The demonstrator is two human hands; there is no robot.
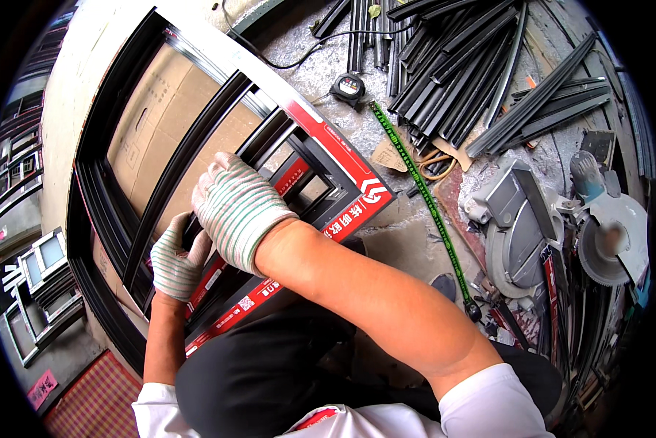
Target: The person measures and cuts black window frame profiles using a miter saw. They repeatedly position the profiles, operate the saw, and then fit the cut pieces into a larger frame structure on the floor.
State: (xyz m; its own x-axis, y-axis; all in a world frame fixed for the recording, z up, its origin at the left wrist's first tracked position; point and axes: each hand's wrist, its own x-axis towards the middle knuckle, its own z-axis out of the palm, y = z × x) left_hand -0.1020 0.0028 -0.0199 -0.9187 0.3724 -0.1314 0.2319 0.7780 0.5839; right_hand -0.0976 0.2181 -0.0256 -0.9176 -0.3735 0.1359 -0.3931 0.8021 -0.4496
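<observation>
A black window frame [173,157] with red-and-white film along its outer edge leans before me, its parallel bars slanting from upper right to lower left. Both my hands wear white knitted gloves with green stripes. My right hand [240,208] is closed over one of the frame's dark inner bars, palm down, fingertips curled at the far side. Just below and to the left, my left hand [178,259] curls around the lower part of that bar, its thumb close to the right wrist. Whether a small piece sits under the fingers is hidden.
Brown cardboard [160,109] lies behind the frame. To the right, a tape measure [348,88] and a green strip [423,186] rest on the floor near a heap of black strips [459,69]. A saw with a round blade [604,248] stands far right. Small frames [47,292] stand left.
</observation>
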